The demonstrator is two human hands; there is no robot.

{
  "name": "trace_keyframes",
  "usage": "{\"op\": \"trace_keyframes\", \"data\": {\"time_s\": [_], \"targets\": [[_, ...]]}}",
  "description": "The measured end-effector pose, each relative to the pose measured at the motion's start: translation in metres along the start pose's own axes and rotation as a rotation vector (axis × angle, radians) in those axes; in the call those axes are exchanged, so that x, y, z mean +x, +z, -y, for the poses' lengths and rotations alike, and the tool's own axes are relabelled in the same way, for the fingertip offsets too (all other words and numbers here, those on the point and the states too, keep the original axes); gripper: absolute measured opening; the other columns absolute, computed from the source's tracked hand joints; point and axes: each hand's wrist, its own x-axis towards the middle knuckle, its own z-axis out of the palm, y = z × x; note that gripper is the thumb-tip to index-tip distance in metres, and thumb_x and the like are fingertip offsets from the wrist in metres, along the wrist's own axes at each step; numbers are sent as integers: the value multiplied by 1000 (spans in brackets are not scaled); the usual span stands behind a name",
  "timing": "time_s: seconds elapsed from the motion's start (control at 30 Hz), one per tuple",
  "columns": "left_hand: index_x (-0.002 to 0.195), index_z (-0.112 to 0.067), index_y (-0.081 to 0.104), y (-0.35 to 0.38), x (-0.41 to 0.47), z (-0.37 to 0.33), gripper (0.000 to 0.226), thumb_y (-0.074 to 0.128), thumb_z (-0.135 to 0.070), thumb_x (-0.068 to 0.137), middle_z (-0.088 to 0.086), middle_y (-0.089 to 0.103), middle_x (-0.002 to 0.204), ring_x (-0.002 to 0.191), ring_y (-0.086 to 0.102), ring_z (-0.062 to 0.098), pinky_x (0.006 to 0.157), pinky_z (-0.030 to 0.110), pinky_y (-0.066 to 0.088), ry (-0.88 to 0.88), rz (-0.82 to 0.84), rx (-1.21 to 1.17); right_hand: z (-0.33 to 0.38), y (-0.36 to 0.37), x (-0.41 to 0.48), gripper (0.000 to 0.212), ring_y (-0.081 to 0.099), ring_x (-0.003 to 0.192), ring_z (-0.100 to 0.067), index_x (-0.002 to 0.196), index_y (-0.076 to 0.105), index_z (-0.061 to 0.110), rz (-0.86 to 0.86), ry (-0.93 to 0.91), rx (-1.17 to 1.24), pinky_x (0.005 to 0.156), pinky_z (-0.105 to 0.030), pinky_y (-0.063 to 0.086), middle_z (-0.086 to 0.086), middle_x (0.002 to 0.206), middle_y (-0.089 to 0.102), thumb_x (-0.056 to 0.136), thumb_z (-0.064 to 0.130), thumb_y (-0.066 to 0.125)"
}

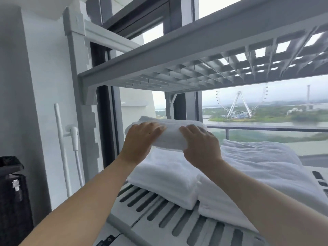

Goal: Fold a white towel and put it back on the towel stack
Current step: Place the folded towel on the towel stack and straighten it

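A folded white towel is held up in both hands, just above a stack of folded white towels on a slatted grey shelf. My left hand grips its left end, fingers on top. Gripping the right end is my right hand. The held towel hovers a little above the stack; its underside is hidden by my hands.
A second pile of white towels lies to the right on the same shelf. An upper grey shelf hangs close overhead. At the left are a white wall, a hand shower and a dark bin. Behind is a window.
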Motion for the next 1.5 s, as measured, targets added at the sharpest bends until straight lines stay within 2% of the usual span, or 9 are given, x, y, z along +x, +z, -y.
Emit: {"op": "trace_keyframes", "data": {"time_s": [0.2,0.43,0.57,0.7,0.87,1.13,1.33,1.4,1.5], "targets": [[108,-23,44,51,-53,10,63,63,8,56,2,65,103,87,65,26,71,39,50,-9,123,-132,15,41,-24,50,48,110,-22,124,45,25,344,-92,6,88,-33,36,2,122,51,76,26,62],[114,-18,58,45,-51,24,55,73,-23,61,-1,67,105,87,65,25,72,39,51,6,226,-210,14,30,-16,62,40,124,-18,130,40,31,497,72,135,106,-40,23,7,132,46,73,24,61],[114,-18,62,46,-37,27,58,64,9,63,4,67,107,92,65,28,75,42,54,-5,103,-225,27,27,-12,58,47,116,-20,124,49,26,342,132,195,97,-32,34,6,122,56,70,4,53],[109,-16,62,55,-21,35,51,71,8,65,6,64,113,102,60,30,90,48,48,-21,-16,-175,32,33,-9,55,54,111,-29,119,58,19,50,51,29,96,-40,41,-3,121,61,68,-3,59],[117,-19,55,77,-44,40,49,54,5,74,1,57,124,114,53,24,95,38,40,5,275,-309,33,47,-18,51,48,113,-20,127,46,29,383,69,23,94,-32,34,7,122,56,77,27,60],[131,-33,40,73,-50,47,62,58,-15,75,-5,48,130,113,48,21,91,37,44,-120,474,-385,45,51,-11,41,44,104,-21,113,57,27,341,15,-87,84,-31,33,2,112,53,72,28,61],[138,-35,34,62,-36,51,70,51,-38,70,-7,38,132,116,33,17,99,39,33,-126,686,-438,27,42,0,56,35,110,-19,125,51,30,560,-44,85,91,-36,32,2,121,43,75,55,54],[133,-37,42,59,-24,48,63,41,-37,70,-4,41,127,118,33,17,99,43,31,-188,739,-536,18,39,11,44,40,117,-19,122,56,30,561,80,261,95,-37,33,3,127,48,85,50,46],[125,-29,52,60,-6,42,39,34,-20,91,3,44,132,123,34,23,102,47,32,-191,709,-571,-2,40,30,35,49,116,-21,118,59,21,458,278,348,86,-28,36,-2,130,54,92,21,38]]}}
